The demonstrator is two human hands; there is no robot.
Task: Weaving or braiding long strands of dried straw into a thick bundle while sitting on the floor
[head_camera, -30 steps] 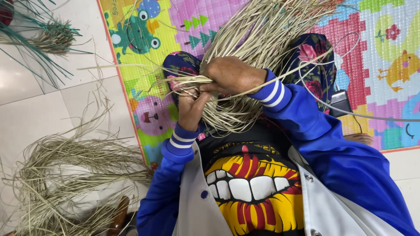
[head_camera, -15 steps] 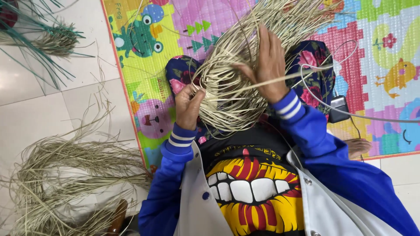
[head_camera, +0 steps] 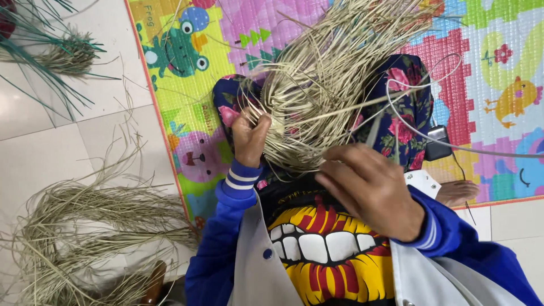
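A thick bundle of dry, pale straw strands [head_camera: 328, 96] lies over my lap on floral trousers [head_camera: 402, 113] and fans out to the upper right. My left hand [head_camera: 249, 136] is closed around the bundle's left edge, gripping a tuft of strands. My right hand [head_camera: 368, 192] hovers just below the bundle in front of my chest, palm down with the fingers apart, fingertips at the lowest strands. I cannot see a strand held in it. Both arms are in blue sleeves with white-striped cuffs.
A colourful foam play mat [head_camera: 187, 68] with animal pictures lies under my legs on a white tiled floor [head_camera: 45, 147]. A loose straw heap [head_camera: 96, 226] lies lower left, green grass bundles [head_camera: 62, 56] upper left. A small black device [head_camera: 437, 143] with cables sits beside a bare foot [head_camera: 460, 192].
My right hand has come down out of the bundle toward my chest, after first sweeping up through the strands. My left hand keeps its grip on the left edge.
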